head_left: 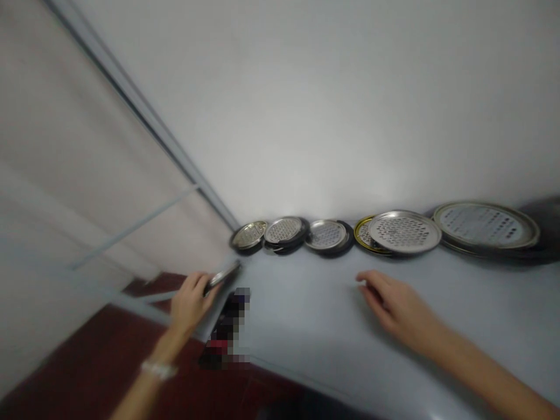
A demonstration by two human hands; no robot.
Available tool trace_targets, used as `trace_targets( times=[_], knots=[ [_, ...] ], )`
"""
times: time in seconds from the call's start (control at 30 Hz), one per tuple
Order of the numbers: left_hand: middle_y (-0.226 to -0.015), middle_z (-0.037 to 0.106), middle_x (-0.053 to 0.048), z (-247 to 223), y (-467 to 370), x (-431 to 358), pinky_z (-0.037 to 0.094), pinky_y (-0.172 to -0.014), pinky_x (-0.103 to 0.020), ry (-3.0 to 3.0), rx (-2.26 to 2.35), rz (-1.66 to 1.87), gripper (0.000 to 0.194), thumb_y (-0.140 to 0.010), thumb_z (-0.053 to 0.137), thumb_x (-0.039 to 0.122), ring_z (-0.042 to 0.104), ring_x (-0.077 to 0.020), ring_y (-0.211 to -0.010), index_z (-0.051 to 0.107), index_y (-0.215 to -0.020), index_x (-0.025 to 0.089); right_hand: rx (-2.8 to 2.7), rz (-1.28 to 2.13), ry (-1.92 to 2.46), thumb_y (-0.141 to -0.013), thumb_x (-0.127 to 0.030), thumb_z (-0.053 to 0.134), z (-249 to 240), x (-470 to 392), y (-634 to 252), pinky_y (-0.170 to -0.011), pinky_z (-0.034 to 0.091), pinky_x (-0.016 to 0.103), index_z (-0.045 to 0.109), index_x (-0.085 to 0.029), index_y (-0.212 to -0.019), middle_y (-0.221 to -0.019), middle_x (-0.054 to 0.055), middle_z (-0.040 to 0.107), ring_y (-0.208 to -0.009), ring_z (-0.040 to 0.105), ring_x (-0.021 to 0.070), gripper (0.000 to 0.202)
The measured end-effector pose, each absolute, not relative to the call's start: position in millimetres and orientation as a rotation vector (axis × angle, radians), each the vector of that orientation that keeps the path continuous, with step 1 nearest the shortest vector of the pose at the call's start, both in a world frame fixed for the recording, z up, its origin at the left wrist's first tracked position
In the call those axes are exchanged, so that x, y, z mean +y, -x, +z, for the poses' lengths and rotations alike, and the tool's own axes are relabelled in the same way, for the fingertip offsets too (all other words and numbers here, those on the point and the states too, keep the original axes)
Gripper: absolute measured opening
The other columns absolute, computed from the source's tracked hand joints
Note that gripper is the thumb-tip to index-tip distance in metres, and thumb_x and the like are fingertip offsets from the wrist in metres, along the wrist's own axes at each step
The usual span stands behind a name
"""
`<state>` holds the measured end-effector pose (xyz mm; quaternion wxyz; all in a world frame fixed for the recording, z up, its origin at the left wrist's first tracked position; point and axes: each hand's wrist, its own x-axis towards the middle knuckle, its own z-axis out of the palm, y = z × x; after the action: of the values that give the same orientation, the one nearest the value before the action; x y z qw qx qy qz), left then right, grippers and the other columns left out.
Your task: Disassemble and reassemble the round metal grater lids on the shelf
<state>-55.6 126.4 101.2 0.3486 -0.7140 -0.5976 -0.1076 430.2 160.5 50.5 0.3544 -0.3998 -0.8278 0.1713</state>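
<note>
While my left hand (189,303) curls its fingers around a thin dark flat piece with a shiny edge (223,276), pinching it at the near left corner of the pale grey bench (315,315), my right hand (394,306) lies palm down on the bench top, fingers loosely spread and holding nothing. A light bracelet (158,368) sits on my left wrist. Beside the left hand, a dark object (227,332) stands at the bench edge, too unclear for me to identify, with dark red floor (87,361) below it. Farther back, a row of round perforated metal discs leans along the foot of the white wall (306,105): a small steel disc in a dark ring (249,235) at the corner, two more like it (284,231) (327,235), then a gold-rimmed disc (362,232) partly hidden behind a wider steel perforated disc (405,231), and the largest disc (485,226) at the far right. My right hand rests just in front of the wider disc, apart from it.
</note>
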Motion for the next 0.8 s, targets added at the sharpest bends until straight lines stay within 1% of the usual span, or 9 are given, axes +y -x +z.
trace_targets(
  times=[0.07, 0.2, 0.3, 0.4, 0.5, 0.6, 0.7, 0.8],
  knots=[
    [-0.097, 0.067, -0.011, 88, 73, 128, 0.05, -0.076, -0.032, 1.81, -1.641, -0.257, 0.026, -0.097, 0.052, 0.037, 0.064, -0.0258, -0.09, 0.064, -0.102, 0.016, -2.147, 0.435, 1.033, -0.103, -0.027, 0.036, 48, 161, -430, -0.074, 0.049, 0.034, 0.057, -0.017, -0.112, -0.098, 0.011, 0.072, -0.083, 0.07, 0.0231, 0.025],
    [-0.11, 0.066, -0.013, 71, 87, 132, 0.051, -0.081, -0.031, 1.881, -1.794, -0.173, 0.024, -0.094, 0.051, 0.032, 0.063, -0.0265, -0.103, 0.063, -0.108, 0.018, -2.162, 0.427, 1.054, -0.103, -0.026, 0.035, 44, 164, -430, -0.075, 0.049, 0.035, 0.057, -0.018, -0.112, -0.098, 0.011, 0.072, -0.084, 0.07, 0.0234, 0.025],
    [-0.12, 0.063, -0.013, 67, 86, 136, 0.053, -0.079, -0.031, 1.937, -1.903, -0.075, 0.027, -0.091, 0.051, 0.029, 0.063, -0.0268, -0.108, 0.063, -0.114, 0.02, -2.172, 0.419, 1.062, -0.102, -0.025, 0.035, 45, 165, -430, -0.076, 0.048, 0.035, 0.056, -0.017, -0.112, -0.098, 0.011, 0.071, -0.085, 0.07, 0.0239, 0.024],
    [-0.124, 0.061, -0.015, 68, 83, 139, 0.054, -0.08, -0.033, 1.915, -1.968, -0.034, 0.031, -0.09, 0.048, 0.027, 0.062, -0.0289, -0.112, 0.061, -0.118, 0.019, -2.184, 0.415, 1.072, -0.101, -0.023, 0.036, 48, 165, -431, -0.077, 0.048, 0.036, 0.057, -0.017, -0.11, -0.098, 0.011, 0.071, -0.086, 0.069, 0.0246, 0.024],
    [-0.124, 0.059, -0.017, 70, 83, 140, 0.054, -0.083, -0.037, 1.886, -2.007, -0.015, 0.035, -0.091, 0.046, 0.029, 0.059, -0.0315, -0.115, 0.061, -0.12, 0.017, -2.197, 0.411, 1.106, -0.1, -0.022, 0.037, 49, 165, -431, -0.075, 0.048, 0.036, 0.058, -0.017, -0.107, -0.097, 0.011, 0.07, -0.085, 0.068, 0.0252, 0.023],
    [-0.125, 0.06, -0.017, 73, 87, 138, 0.054, -0.086, -0.04, 1.895, -2.064, 0.002, 0.038, -0.092, 0.045, 0.035, 0.059, -0.0329, -0.114, 0.062, -0.121, 0.017, -2.203, 0.398, 1.111, -0.099, -0.021, 0.037, 50, 165, -430, -0.075, 0.047, 0.036, 0.059, -0.017, -0.104, -0.095, 0.011, 0.07, -0.084, 0.068, 0.0251, 0.023],
    [-0.118, 0.065, -0.017, 79, 87, 139, 0.052, -0.092, -0.044, 1.94, -2.105, -0.019, 0.038, -0.091, 0.046, 0.039, 0.061, -0.0337, -0.109, 0.066, -0.115, 0.017, -2.205, 0.398, 1.107, -0.099, -0.019, 0.038, 51, 165, -429, -0.075, 0.046, 0.035, 0.059, -0.018, -0.104, -0.096, 0.011, 0.069, -0.084, 0.067, 0.0238, 0.021],
    [-0.112, 0.068, -0.017, 90, 71, 149, 0.047, -0.099, -0.045, 2.013, -2.083, -0.17, 0.036, -0.089, 0.049, 0.042, 0.063, -0.0333, -0.107, 0.068, -0.106, 0.017, -2.22, 0.41, 1.119, -0.099, -0.019, 0.039, 51, 165, -428, -0.075, 0.045, 0.034, 0.058, -0.018, -0.103, -0.096, 0.01, 0.069, -0.084, 0.067, 0.0231, 0.02]
  ],
)
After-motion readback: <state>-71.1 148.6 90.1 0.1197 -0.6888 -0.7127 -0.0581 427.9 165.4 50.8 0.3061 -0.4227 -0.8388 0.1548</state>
